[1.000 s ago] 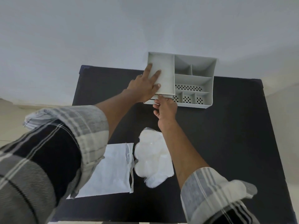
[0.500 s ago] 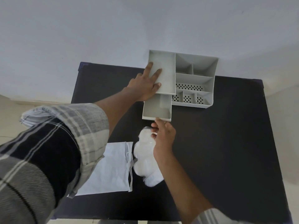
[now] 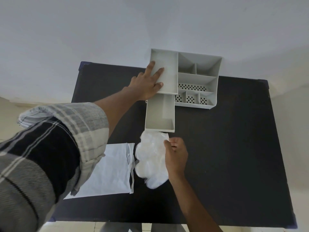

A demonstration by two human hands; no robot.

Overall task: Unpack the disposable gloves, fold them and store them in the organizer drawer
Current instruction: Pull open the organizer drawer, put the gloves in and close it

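A grey plastic organizer (image 3: 209, 77) stands at the back of the black table (image 3: 234, 148). Its drawer (image 3: 160, 114) is pulled out toward me and is empty. My left hand (image 3: 147, 82) lies flat, fingers spread, on the organizer's left top. A bundle of folded clear disposable gloves (image 3: 150, 158) rests on the table just in front of the drawer. My right hand (image 3: 175, 154) is at the bundle's right edge, fingers curled onto it. Left of the gloves lies a flat white bag (image 3: 110, 169).
The organizer's right side has several open compartments, some with perforated floors (image 3: 190, 87). A pale wall rises behind the table. The table's right half holds nothing. My plaid sleeve (image 3: 50, 148) covers the near left.
The drawer went from shut to fully pulled out. My right hand left the drawer front and came back to the glove bundle. My left hand stayed on the organizer.
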